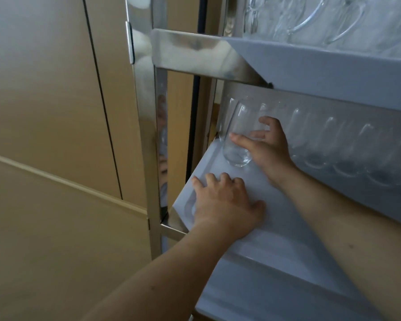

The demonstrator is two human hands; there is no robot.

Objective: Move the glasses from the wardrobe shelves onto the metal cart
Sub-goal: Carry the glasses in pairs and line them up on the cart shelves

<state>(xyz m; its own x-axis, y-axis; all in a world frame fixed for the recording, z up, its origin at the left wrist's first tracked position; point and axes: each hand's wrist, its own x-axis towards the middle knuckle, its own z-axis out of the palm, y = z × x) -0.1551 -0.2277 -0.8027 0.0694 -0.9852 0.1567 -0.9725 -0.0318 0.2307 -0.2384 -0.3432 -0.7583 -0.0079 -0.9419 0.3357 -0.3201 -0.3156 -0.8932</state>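
Centre frame: right hand (267, 144) fingers (241, 138) curled round an upright glass (237, 140) on the cart shelf (276, 218); left hand (225, 202) rests spread, below-left.

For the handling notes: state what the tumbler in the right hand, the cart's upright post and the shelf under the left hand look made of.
Tumbler: clear glass, see-through with bright rim highlights.
Upright post: polished metal, probably stainless steel, mirror reflections.
Shelf: matte pale grey surface, possibly a plastic liner or brushed metal; unclear.
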